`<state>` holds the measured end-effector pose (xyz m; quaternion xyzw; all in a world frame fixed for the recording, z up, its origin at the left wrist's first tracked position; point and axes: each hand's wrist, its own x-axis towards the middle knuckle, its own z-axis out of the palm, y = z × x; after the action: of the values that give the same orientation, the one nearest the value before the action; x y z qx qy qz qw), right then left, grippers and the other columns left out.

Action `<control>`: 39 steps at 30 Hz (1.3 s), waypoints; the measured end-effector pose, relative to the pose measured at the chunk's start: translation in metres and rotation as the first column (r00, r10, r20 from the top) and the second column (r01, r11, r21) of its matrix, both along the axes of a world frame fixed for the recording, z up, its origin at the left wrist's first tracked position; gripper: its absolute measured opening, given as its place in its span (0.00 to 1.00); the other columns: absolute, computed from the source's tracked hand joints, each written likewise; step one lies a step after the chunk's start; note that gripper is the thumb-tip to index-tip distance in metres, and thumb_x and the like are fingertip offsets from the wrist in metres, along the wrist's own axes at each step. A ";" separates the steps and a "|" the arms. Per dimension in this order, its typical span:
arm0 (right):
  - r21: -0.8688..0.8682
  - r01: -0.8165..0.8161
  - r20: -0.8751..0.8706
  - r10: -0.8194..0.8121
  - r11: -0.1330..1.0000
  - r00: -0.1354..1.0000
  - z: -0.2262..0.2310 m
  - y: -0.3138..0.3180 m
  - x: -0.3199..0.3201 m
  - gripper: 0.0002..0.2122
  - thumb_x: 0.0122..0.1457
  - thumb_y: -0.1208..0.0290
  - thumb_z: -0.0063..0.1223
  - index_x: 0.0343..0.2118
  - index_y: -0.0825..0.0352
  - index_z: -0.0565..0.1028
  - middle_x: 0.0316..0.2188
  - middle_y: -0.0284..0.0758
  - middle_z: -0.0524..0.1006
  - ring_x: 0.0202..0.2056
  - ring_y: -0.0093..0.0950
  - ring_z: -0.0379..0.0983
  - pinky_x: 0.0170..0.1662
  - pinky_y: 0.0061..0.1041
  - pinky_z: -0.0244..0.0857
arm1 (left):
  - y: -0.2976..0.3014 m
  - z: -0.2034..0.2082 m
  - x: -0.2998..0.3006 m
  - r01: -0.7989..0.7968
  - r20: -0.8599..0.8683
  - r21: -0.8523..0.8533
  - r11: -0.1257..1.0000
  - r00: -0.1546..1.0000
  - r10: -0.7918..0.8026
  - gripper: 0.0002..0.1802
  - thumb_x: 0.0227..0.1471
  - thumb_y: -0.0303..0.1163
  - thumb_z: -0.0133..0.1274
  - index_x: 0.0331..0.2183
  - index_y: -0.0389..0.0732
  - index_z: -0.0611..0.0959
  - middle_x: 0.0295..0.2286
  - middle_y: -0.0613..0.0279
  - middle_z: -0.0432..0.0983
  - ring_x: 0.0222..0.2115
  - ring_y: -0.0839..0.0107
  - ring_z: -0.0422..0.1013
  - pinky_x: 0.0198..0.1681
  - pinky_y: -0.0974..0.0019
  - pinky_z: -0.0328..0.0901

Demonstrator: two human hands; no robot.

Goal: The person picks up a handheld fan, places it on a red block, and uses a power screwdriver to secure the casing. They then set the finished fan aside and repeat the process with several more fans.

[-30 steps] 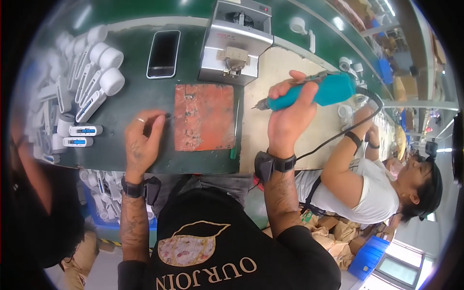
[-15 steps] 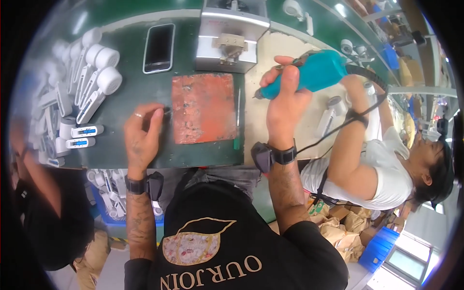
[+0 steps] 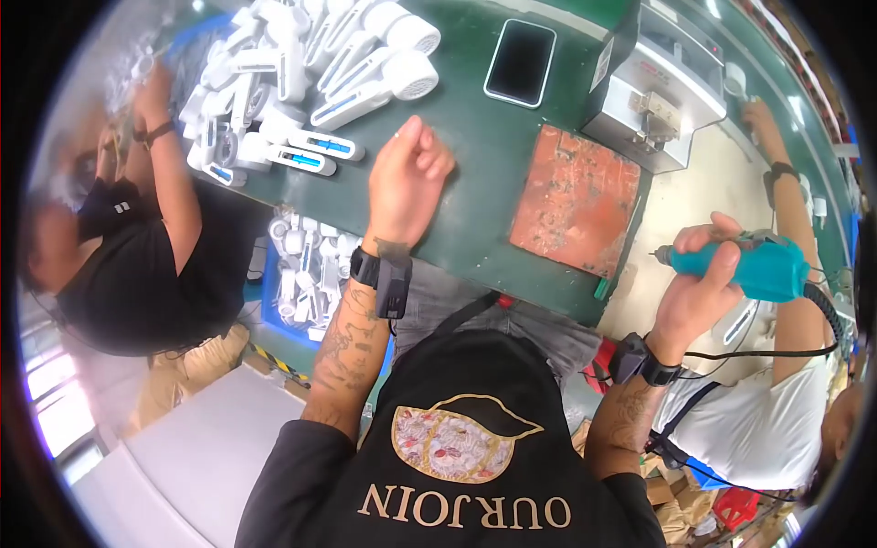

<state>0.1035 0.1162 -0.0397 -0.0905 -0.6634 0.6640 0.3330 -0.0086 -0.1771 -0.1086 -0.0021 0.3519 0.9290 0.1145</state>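
My right hand (image 3: 699,288) is wrapped round a teal electric screwdriver (image 3: 763,267), its tip pointing left beyond the red mat's right edge. A black coiled cord runs from the tool's rear end. My left hand (image 3: 409,183) is over the green bench with its fingers curled in; the inside of the grip is hidden. Close to its left lie two white handles with blue strips, an upper white handle (image 3: 322,143) and a lower white handle (image 3: 301,161). Beyond them is a heap of white handheld devices (image 3: 365,78) with round, grille-like heads.
A worn red mat (image 3: 577,201) lies on the green bench (image 3: 475,219), with a phone (image 3: 521,64) and a silver boxy machine (image 3: 653,87) behind it. A blue bin (image 3: 269,297) of white parts stands below the bench. Co-workers sit at left (image 3: 155,265) and right (image 3: 758,420).
The view has swung, so the bench items appear farther right. My left hand has moved from beside the red mat toward the white devices, fingers curling in. My right hand still holds the screwdriver.
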 end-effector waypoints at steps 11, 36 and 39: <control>-0.007 -0.028 -0.018 0.028 1.000 0.999 0.002 0.001 0.022 0.23 0.64 0.55 0.53 0.45 0.76 0.70 0.25 0.33 0.69 0.28 0.25 0.66 0.34 0.26 0.63 | 0.000 -0.002 -0.001 0.002 0.016 0.048 0.999 1.000 -0.003 0.15 0.65 0.38 0.45 0.28 0.40 0.72 0.21 0.69 0.59 0.24 0.75 0.56 0.32 0.69 0.55; -0.199 -0.061 -0.073 0.047 0.978 0.996 0.008 0.002 0.015 0.28 0.63 0.47 0.50 0.43 0.76 0.71 0.24 0.35 0.71 0.27 0.26 0.67 0.33 0.29 0.63 | -0.007 0.008 0.006 0.035 -0.034 0.020 0.999 0.999 -0.035 0.12 0.66 0.36 0.43 0.31 0.40 0.71 0.22 0.70 0.58 0.25 0.76 0.55 0.36 0.70 0.55; -0.162 -0.039 -0.048 0.032 0.986 0.998 0.014 0.005 0.013 0.28 0.64 0.47 0.48 0.43 0.77 0.71 0.25 0.35 0.69 0.28 0.26 0.66 0.33 0.29 0.63 | 0.000 -0.002 -0.004 0.082 -0.032 0.060 0.995 0.996 -0.080 0.12 0.66 0.35 0.42 0.30 0.40 0.70 0.22 0.69 0.58 0.25 0.76 0.55 0.35 0.70 0.54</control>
<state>0.1169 0.1215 -0.0258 -0.0906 -0.6007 0.7237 0.3275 -0.0124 -0.1773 -0.1108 0.0293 0.3246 0.9339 0.1471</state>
